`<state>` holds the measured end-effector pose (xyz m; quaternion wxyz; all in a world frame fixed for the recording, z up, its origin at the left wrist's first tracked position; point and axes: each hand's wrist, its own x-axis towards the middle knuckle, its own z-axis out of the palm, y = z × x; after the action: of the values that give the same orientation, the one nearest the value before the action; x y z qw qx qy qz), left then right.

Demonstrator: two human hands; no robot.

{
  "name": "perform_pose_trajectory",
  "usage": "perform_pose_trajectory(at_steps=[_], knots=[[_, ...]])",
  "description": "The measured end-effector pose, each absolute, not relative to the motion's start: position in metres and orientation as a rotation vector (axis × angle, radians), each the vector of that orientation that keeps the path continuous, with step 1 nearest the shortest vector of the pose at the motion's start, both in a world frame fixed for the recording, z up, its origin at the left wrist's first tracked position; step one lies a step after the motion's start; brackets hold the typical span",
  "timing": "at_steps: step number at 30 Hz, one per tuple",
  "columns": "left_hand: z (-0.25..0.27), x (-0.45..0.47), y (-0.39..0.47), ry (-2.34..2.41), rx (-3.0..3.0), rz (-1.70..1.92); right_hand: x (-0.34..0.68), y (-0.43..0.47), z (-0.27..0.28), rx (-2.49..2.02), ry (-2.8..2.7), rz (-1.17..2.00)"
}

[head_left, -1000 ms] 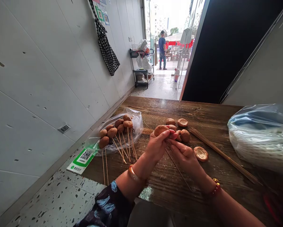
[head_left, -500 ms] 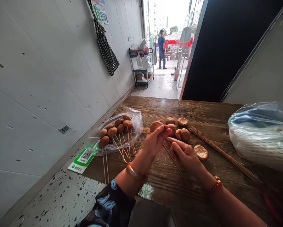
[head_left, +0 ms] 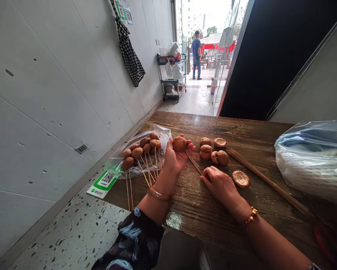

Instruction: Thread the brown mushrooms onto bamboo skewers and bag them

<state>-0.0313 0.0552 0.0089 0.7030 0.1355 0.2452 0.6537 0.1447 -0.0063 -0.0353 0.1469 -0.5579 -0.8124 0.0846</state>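
Note:
A brown mushroom cap (head_left: pixel 180 144) rests in my left hand (head_left: pixel 176 159), the fingers curled around it with the palm turned up. My right hand (head_left: pixel 219 183) is closed around thin bamboo skewers (head_left: pixel 195 165), which run from its fingertips up to the fingers of my left hand. Whether their tips enter the cap is hidden. Right of the left hand lie several loose mushrooms (head_left: pixel 205 152). One mushroom with its underside up (head_left: pixel 240 179) sits beside my right hand. To the left, skewered mushrooms (head_left: pixel 137 152) lie on a clear plastic bag (head_left: pixel 166 132).
A bundle of skewers (head_left: pixel 258 174) stretches across the wooden table (head_left: pixel 190 206). At the right stands a large plastic bag with white contents (head_left: pixel 311 161). A green payment card (head_left: pixel 103 183) lies at the left edge. Beyond are a cart (head_left: pixel 172 80) and a person (head_left: pixel 196 54) outside the doorway.
My right hand has slid back along the skewers, down and away from my left. My left hand has opened a little and turned, showing more of the mushroom. The view has shifted slightly.

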Motion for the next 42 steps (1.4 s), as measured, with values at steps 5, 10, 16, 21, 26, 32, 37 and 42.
perform_pose_trajectory(at_steps=[5,10,16,21,26,32,37,42], knots=[[0.006,-0.033,0.057,0.569,0.308,1.446,0.147,-0.006,-0.028,-1.808,-2.362,0.195],[0.004,-0.034,0.059,0.571,0.303,1.433,0.150,-0.006,-0.023,-1.834,-2.388,0.195],[0.002,-0.033,0.058,0.574,0.315,1.419,0.153,-0.003,-0.028,-1.771,-2.373,0.187],[0.001,-0.029,0.056,0.566,0.400,1.350,0.150,-0.003,-0.030,-1.796,-2.395,0.135],[0.001,-0.029,0.055,0.566,0.452,1.324,0.149,-0.005,-0.027,-1.852,-2.425,0.112],[-0.003,-0.028,0.055,0.593,0.484,1.297,0.154,-0.002,-0.029,-1.787,-2.407,0.119],[-0.007,-0.025,0.055,0.539,0.590,1.229,0.151,-0.003,-0.025,-1.855,-2.435,0.093],[-0.008,-0.025,0.055,0.539,0.596,1.207,0.150,-0.007,-0.020,-1.895,-2.435,0.080]])
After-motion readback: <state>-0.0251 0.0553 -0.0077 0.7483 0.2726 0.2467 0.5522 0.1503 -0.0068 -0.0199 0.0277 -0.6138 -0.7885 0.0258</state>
